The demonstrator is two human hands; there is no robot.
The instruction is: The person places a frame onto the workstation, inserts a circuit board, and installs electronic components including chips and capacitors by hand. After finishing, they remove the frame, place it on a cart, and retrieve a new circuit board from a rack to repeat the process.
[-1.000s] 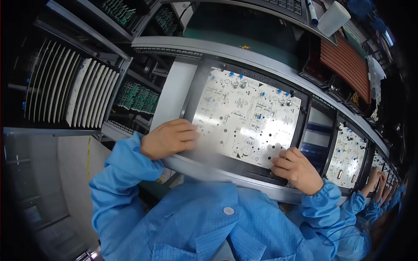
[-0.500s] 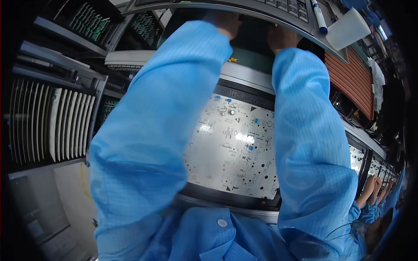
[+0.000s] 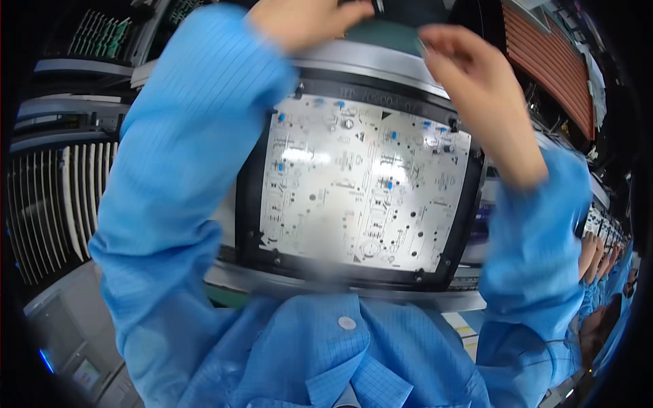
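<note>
My left hand (image 3: 306,20) and right hand (image 3: 476,81) were up above the white board (image 3: 364,183); I could not tell what they held.

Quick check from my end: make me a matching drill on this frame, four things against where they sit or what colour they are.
Things:
1. circuit board
2. left hand
3. right hand
4. rack of upright boards

Places or colours:
A. far left of the view
B. white, in a black frame on the conveyor
C. raised at the top edge, left of centre
D. raised above the board's upper right corner

Pairs: 1-B, 2-C, 3-D, 4-A
</note>
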